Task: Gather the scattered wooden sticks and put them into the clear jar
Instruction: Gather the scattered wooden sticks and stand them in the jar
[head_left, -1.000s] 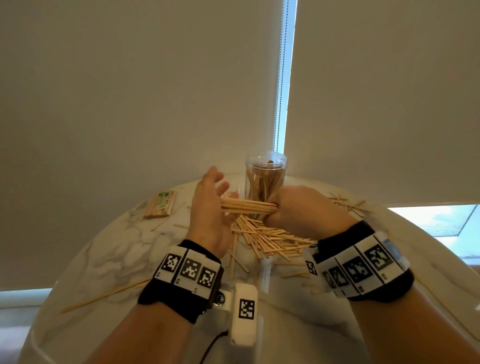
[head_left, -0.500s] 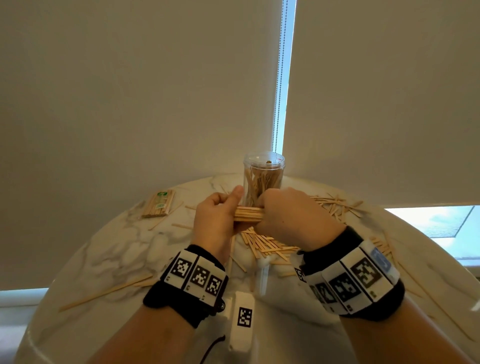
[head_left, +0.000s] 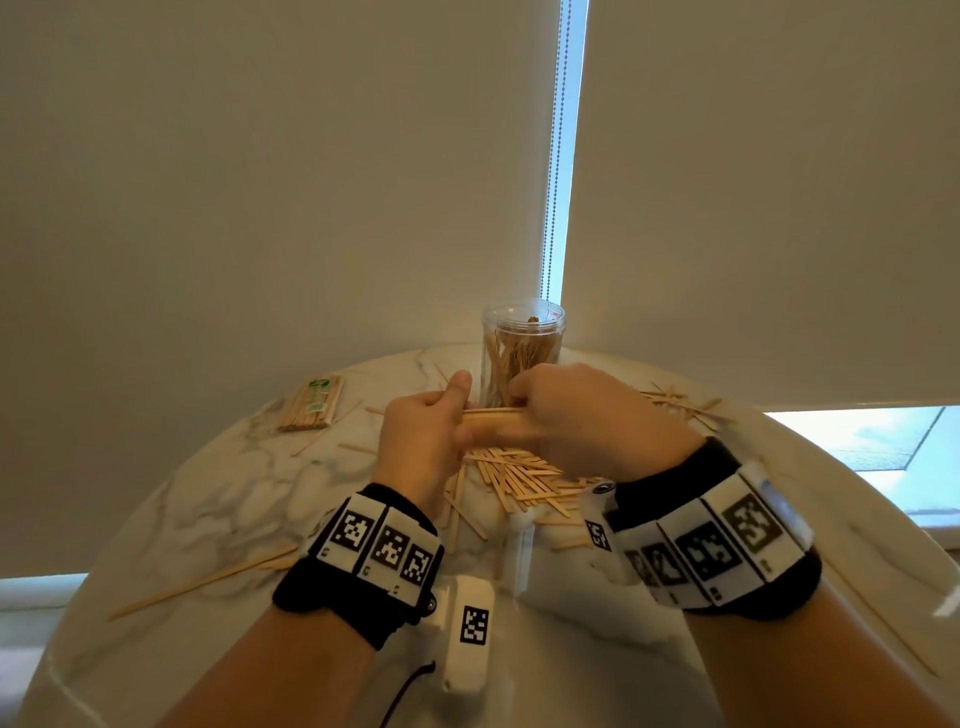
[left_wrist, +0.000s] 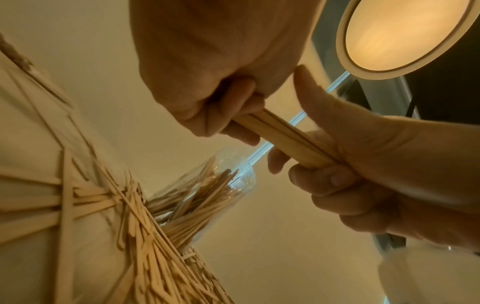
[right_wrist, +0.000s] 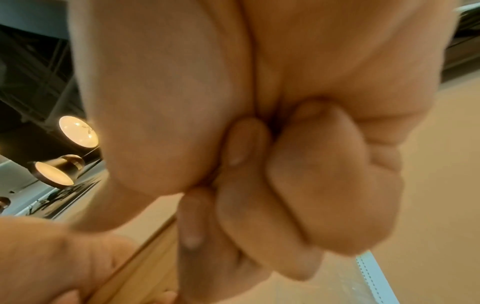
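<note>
Both hands, left hand (head_left: 423, 434) and right hand (head_left: 582, 415), are clenching a bundle of sticks (head_left: 491, 415) before the clear jar (head_left: 522, 353); uneven ends are risking snagging its rim, spilling sticks.

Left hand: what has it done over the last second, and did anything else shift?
The left hand, open beside the bundle of wooden sticks a second ago, has closed its grip round the bundle's left end. The right hand keeps its grip on the other end, and both hands have drifted slightly left. The clear jar, the pile of loose sticks and the packaged sticks stayed put.
</note>
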